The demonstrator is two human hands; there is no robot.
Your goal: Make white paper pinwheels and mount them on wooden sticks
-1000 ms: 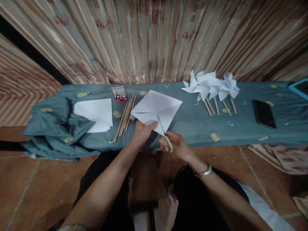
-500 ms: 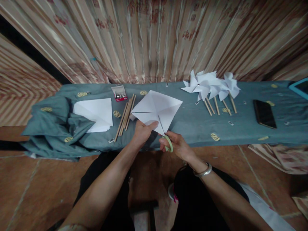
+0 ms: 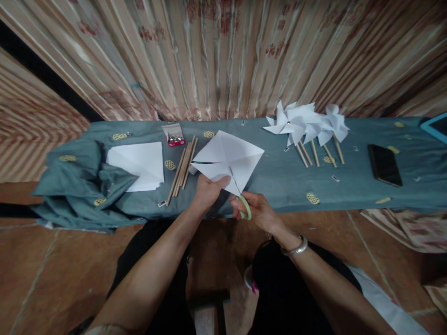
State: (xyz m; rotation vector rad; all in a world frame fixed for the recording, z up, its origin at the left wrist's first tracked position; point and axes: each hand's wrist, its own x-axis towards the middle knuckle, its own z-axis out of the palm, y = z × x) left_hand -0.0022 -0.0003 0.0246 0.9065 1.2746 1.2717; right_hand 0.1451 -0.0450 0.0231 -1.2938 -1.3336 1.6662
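My left hand pinches the near part of a white square of paper, thumb on top and fingers beneath. Creases cross the sheet, and slits run inward from its left corner and its near corner. My right hand is closed round the light green handles of a pair of scissors. At the paper's near corner the scissors meet the slit; most of the blades are hidden by the sheet. Just left of the paper lie several thin wooden sticks.
Several white paper pinwheels on sticks lie at the back right, with a dark phone beyond. A small red box of metal pins and a stack of white paper are on the left. A blue-edged device sits far right.
The slit at the paper's near corner looks slightly wider around the scissors. Both hands keep nearly the same place and grip.
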